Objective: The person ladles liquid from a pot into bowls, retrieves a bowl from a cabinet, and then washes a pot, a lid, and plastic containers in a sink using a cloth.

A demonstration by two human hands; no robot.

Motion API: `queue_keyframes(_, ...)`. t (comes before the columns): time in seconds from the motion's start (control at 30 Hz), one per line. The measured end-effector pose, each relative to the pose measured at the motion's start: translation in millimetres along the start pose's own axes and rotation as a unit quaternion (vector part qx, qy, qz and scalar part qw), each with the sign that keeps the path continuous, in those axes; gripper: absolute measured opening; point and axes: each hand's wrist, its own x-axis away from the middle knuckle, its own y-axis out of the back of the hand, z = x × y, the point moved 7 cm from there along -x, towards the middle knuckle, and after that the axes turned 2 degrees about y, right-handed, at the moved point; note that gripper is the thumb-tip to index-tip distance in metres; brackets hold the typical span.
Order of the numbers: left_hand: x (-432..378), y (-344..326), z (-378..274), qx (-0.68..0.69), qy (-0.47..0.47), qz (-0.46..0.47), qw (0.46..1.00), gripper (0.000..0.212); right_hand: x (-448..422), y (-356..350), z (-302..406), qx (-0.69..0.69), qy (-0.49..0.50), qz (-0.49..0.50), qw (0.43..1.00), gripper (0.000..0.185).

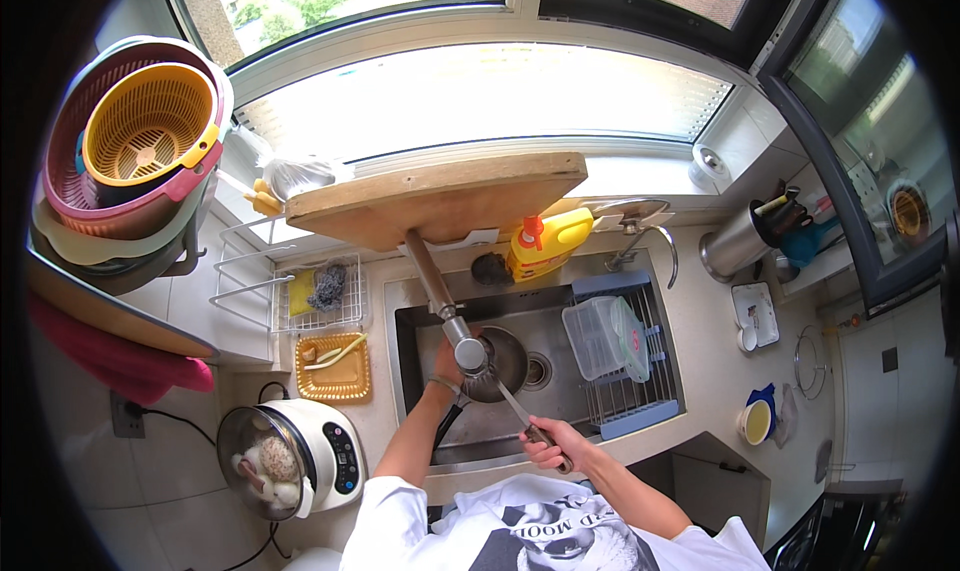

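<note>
My right hand (pixel 555 445) grips the brown handle of a long metal utensil (pixel 514 400), probably a spatula or knife. Its far end lies under the faucet (pixel 471 353), over a round metal pan (pixel 511 357) in the stainless steel sink (pixel 487 445). Water appears to run from the faucet there. My left hand (pixel 448 367) is low in the sink at the pan's left side. The faucet head hides most of its fingers, so its grip cannot be made out. A black handle (pixel 448 425) slants from the pan towards the sink's front edge.
A blue-ended drying rack (pixel 637 410) with plastic containers (pixel 596 338) spans the sink's right side. Behind stand a yellow detergent bottle (pixel 551 245) and a thick wooden cutting board (pixel 435 196). To the left are a golden tray (pixel 334 391) and an electric steamer (pixel 341 421) holding food.
</note>
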Motion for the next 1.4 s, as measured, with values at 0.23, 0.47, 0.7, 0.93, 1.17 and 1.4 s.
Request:
queue_keyframes(0.23,25,-5,60,-0.220,0.069,0.283,0.931,0.033,8,-10,9,0.151,-0.016,-0.088,0.985,0.035)
queue_keyframes(0.47,86,-14,92,-0.040,0.273,-0.009,0.961,0.042,15,-15,43,0.621,0.169,-0.282,0.711,0.025)
queue_keyframes(0.7,109,-18,-18,0.255,0.571,0.169,0.762,0.024,50,19,44,0.748,0.317,-0.315,0.490,0.028)
queue_keyframes(0.93,104,21,24,0.506,0.448,0.040,0.736,0.013,76,37,43,0.701,0.357,-0.329,0.523,0.038)
queue_keyframes(1.17,5,24,-25,-0.010,0.071,0.084,0.994,0.023,98,50,39,0.594,0.423,-0.311,0.609,0.032)
queue_keyframes(1.4,-57,-9,92,0.094,0.253,0.148,0.951,0.030,104,42,31,0.323,0.389,-0.238,0.829,0.025)
